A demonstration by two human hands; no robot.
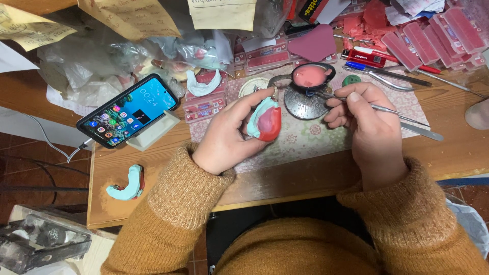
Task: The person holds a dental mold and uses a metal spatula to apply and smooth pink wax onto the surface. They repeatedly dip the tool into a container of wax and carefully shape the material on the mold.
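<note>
My left hand [229, 135] holds a pale blue dental cast covered with red wax [265, 119], tilted up over a patterned mat [305, 137]. My right hand [364, 119] grips a thin metal wax tool [392, 109] like a pen. Its tip reaches left toward a small black-rimmed dish of pink wax [309, 76], which rests on a round metal lid [304, 104].
A smartphone [130, 109] leans on a stand at the left. Another blue cast [127, 184] lies near the table's front left edge, a white cast [202, 84] behind. Pliers [387, 76], a lighter [364, 57] and pink boxes [438, 33] crowd the back right.
</note>
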